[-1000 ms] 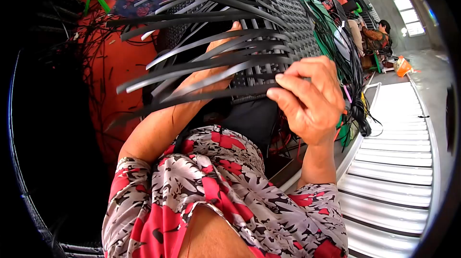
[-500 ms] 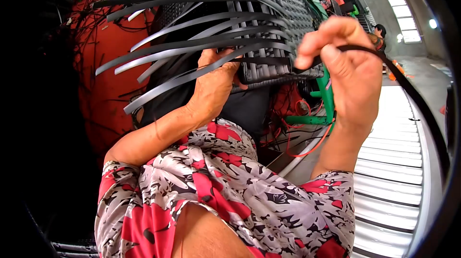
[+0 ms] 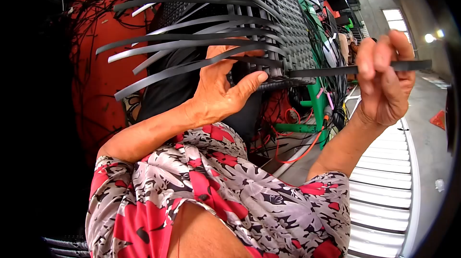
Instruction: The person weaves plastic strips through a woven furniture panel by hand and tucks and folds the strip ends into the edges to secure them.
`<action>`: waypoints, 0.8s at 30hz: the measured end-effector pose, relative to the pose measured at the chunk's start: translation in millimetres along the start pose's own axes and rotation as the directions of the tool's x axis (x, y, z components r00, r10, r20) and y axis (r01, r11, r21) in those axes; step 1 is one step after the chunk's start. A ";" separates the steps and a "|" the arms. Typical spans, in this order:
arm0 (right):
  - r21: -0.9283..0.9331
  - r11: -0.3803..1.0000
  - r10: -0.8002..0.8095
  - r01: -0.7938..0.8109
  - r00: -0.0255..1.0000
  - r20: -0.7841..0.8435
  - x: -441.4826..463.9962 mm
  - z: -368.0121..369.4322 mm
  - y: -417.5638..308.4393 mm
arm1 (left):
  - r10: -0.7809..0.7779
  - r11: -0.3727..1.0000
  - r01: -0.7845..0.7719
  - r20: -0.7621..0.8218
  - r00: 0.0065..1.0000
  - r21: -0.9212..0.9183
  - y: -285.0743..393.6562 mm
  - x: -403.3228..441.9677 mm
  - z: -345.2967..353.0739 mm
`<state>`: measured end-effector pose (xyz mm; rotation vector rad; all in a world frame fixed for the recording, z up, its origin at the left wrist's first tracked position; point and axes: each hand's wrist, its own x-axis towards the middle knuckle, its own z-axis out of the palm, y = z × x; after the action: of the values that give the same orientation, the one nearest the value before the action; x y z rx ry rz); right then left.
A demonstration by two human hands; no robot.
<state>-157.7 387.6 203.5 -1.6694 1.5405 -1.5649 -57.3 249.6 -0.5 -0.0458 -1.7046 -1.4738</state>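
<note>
1. The right hand (image 3: pixel 388 80) pinches a black strip (image 3: pixel 331 72) between thumb and fingers, the tip poking out beyond them.
2. The strip runs nearly straight from the near corner of a dark weave (image 3: pixel 298 37) across to that hand.
3. The left hand (image 3: pixel 222 85) is at the same corner, thumb towards the edge, fingers partly hidden among loose ends (image 3: pixel 192 47); whether it grips anything, I cannot tell.
4. A hard pull could, I judge, bend the edge out of line or snap the strip, should the corner lack support.
5. If the strip is slick, it might slip from the pinch.
6. The loose ends fan leftward over the left hand, so one might snag on its fingers.
</note>
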 end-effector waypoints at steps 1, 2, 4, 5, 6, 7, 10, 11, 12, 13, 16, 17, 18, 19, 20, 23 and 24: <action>0.080 0.997 -0.010 0.006 0.999 0.049 -0.4 -3.6 -1.6 | -0.001 1.000 0.001 0.000 1.000 0.000 0.9 1.9 1.4; 0.181 0.983 -0.030 0.016 0.997 0.074 0.1 -8.2 -2.6 | -0.088 0.987 0.090 0.018 0.996 -0.135 0.2 3.8 2.3; 0.278 0.961 -0.055 0.014 0.988 0.143 0.2 -18.0 -3.9 | -0.188 0.932 0.187 0.029 0.982 -0.312 4.5 11.6 4.4; 0.325 0.946 -0.068 0.007 0.982 0.177 0.3 -22.8 -4.6 | -0.185 0.932 0.185 0.030 0.982 -0.311 9.0 15.0 3.2; 0.403 0.914 -0.059 0.035 0.997 0.047 -0.3 -17.3 -7.0 | -0.259 0.915 0.271 0.079 0.963 -0.299 13.6 18.8 1.5; 0.429 0.903 -0.037 0.030 0.999 0.008 0.4 -16.4 -10.3 | -0.331 0.891 0.354 0.127 0.935 -0.282 15.8 20.6 0.5; 0.533 0.846 0.008 0.014 0.999 -0.040 2.4 -15.3 -17.5 | -0.269 0.915 0.287 0.104 0.958 -0.282 11.8 24.7 -0.8; 0.548 0.837 0.006 0.008 1.000 -0.024 2.7 -19.8 -16.6 | -0.377 0.822 0.403 0.147 0.915 -0.402 12.3 24.8 -0.4; 0.562 0.827 0.005 0.001 1.000 -0.008 3.0 -24.4 -15.8 | -0.372 0.824 0.415 0.184 0.910 -0.385 16.0 29.9 -5.0; 0.576 0.817 0.003 -0.007 1.000 0.008 3.7 -29.0 -14.9 | -0.368 0.826 0.416 0.196 0.909 -0.380 19.4 30.4 -4.7; 0.196 0.979 0.049 -0.054 0.998 0.028 8.8 -23.5 -14.2 | -0.465 0.685 0.462 0.152 0.872 -0.564 21.3 31.2 3.0; -0.028 0.999 0.027 -0.025 0.997 0.071 9.8 -22.6 -14.4 | -0.463 0.686 0.464 0.155 0.873 -0.561 18.4 35.4 -1.2; -0.131 0.976 0.173 -0.174 0.985 -0.025 8.9 -11.7 -21.6 | -0.461 0.685 0.527 0.261 0.848 -0.504 16.1 40.1 -9.7; -0.177 0.952 0.239 -0.250 0.968 -0.080 7.9 -3.7 -24.7 | -0.459 0.683 0.583 0.362 0.811 -0.440 16.0 43.0 -14.6; -0.215 0.920 0.304 -0.327 0.943 -0.134 6.8 4.3 -27.9 | -0.457 0.610 0.591 0.375 0.807 -0.528 20.1 45.1 -12.9; -0.611 0.728 0.338 -0.313 0.938 -0.078 12.6 9.4 -29.3 | -0.618 0.527 0.739 0.408 0.672 -0.419 32.6 50.6 -18.1; -0.824 0.557 0.291 -0.101 0.954 0.080 15.5 9.7 -30.3 | -0.622 0.528 0.760 0.436 0.650 -0.379 36.8 53.4 -22.0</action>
<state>-139.3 380.3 232.9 -1.8811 2.4336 -0.4807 -58.9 216.8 59.6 0.1979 -1.4912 -2.6540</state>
